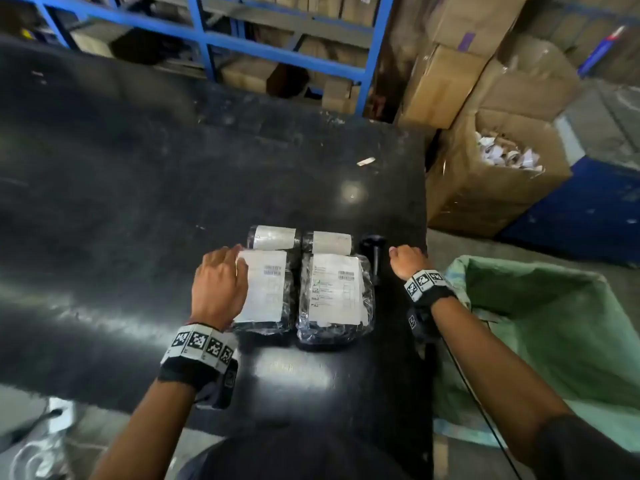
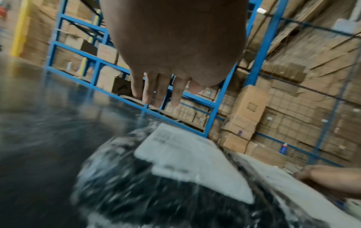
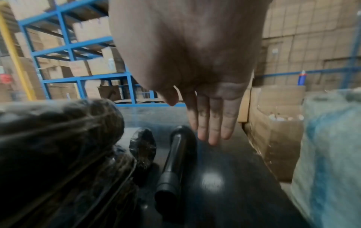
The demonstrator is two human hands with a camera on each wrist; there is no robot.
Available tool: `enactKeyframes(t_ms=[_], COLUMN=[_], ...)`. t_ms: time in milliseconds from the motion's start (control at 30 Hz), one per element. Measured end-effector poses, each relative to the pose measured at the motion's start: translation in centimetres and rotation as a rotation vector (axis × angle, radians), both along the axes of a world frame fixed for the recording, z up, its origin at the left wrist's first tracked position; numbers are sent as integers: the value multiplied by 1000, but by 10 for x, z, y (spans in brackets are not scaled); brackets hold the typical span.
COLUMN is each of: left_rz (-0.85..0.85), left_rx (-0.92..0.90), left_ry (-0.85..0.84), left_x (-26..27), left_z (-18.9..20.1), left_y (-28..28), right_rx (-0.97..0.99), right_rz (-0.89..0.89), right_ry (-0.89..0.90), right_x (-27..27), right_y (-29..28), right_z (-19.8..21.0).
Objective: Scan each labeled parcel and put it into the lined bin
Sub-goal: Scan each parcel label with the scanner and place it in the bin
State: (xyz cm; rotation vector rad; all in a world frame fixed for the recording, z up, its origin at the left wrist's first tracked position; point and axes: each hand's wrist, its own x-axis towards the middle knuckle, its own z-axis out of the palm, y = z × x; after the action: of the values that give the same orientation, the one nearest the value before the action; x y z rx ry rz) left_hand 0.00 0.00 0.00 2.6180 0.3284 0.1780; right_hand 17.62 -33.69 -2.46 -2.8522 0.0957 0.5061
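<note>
A warehouse packing station. Beyond the fingers stand blue steel racks (image 1: 287,39) loaded with cardboard cartons (image 1: 446,81); labeled parcels (image 1: 334,296) and a barcode scanner (image 1: 373,252) lie on a black worktable (image 1: 138,188); a green-lined bin (image 1: 554,327) stands alongside.

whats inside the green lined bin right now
The green lined bin shows only bare liner, no parcel. Its near left corner is hidden behind the right forearm, and its right part runs out of frame.

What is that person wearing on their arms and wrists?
Both hands, left hand and right hand, are bare. Each wrist carries a black strap with a band of white tiles printed with black square codes. A dark sleeve covers the right upper forearm.
</note>
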Motion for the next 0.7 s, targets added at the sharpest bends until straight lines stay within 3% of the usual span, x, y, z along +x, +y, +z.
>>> enactKeyframes(t_ms=[67,233,433,533,700], left_rz=[104,117,177,165,183], left_rx=[-67,-282,-625,-649,-659], left_ry=[29,143,140,172,178], left_x=[-6,-25,-30,-29,-31], left_z=[-10,-46,-46,-49,-47], left_y=[5,18,13,14,7], right_rx=[73,390,694,964,975], right_rz=[-84,-297,-452,-603,-646], right_ry=[64,142,118,147,153], right_x=[13,38,55,61,59], right_y=[2,12,28,35,37], right_z=[-14,-53,-82,-94,-93])
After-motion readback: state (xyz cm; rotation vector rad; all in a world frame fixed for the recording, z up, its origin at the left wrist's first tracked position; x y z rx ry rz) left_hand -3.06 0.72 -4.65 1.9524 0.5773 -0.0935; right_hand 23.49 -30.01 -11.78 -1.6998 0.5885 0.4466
